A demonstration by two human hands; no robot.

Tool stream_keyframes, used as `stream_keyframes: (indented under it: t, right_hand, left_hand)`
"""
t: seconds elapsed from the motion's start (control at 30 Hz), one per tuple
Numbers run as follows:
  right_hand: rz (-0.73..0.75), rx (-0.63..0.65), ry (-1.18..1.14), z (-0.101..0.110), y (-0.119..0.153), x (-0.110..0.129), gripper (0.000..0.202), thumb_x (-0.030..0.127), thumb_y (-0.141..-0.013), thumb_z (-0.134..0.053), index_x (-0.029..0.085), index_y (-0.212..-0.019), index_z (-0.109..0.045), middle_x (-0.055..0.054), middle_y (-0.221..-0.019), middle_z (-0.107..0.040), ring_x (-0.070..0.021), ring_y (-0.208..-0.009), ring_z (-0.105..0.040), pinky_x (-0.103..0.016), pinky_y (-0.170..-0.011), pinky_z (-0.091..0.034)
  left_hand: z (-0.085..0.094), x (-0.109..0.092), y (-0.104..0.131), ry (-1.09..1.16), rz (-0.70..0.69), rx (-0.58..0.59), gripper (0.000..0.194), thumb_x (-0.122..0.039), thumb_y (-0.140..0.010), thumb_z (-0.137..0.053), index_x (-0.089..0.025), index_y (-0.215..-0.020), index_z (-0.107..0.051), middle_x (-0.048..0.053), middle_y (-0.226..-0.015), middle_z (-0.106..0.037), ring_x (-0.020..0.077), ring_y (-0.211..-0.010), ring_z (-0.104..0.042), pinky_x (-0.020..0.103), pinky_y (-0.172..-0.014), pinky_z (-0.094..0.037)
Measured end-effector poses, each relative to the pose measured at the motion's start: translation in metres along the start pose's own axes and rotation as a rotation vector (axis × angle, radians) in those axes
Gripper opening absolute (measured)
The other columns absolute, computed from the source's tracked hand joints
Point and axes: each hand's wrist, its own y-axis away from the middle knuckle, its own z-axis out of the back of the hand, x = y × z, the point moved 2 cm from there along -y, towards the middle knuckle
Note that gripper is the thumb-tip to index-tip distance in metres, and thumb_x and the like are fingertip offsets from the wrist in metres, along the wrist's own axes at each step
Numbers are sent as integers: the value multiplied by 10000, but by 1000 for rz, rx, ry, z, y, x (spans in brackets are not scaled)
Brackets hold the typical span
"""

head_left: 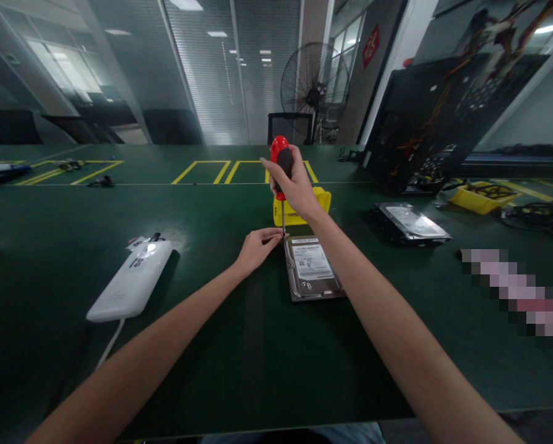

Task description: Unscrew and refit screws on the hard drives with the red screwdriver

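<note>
The hard drive [313,271] lay flat on the green table [221,382], label side up, just right of the middle of the frame. At its upper left corner stood the steel shaft of a red and black screwdriver [283,163], upright, its tip down by the drive's edge. The right hand [298,185] had its fingers wrapped round the handle, gripping it firmly. The left hand [258,250] reached in from the lower left, fingertips drawn together beside the tip; I couldn't tell whether they pinched anything.

Just behind the drive sat a yellow bin [323,200], partly hidden by the right hand. Left of centre, a glossy white device [131,280] lay with a pale cable [111,345] running from its near end. Over to the right was a second drive [410,222], and beyond it, at the upper right, a black computer case [433,123] leaned at an angle in view, with a yellow tray [482,197] near its base. At the top of the frame, a large fan [314,89] stood before the glass partitions, near a dark chair [288,128].
</note>
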Motion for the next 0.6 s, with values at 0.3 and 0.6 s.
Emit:
stream_keyframes:
  t: [0.3,0.6]
  right_hand:
    - [-21,-41,0,2,1,4,568,639,-795,-415,290,-1202,-227,-30,-824,-538,-187,-744,-602,-400,-627,-542]
    - [-32,-16,-3,5,-3,-2,527,645,-833,-312,287,-1215,-248,-30,-863,-517,-161,-741,-592,-367,-638,-540]
  left_hand:
    - [0,-2,1,-16,20,-14,325,-263,-796,-580,-111,-1082,-612,107,-1077,-663,191,-1003,-620,344,-941,-452]
    - [1,-4,2,-7,18,-24,334,-245,-796,-572,-104,-1098,-599,109,-1102,-652,186,-1022,-611,336,-944,-450]
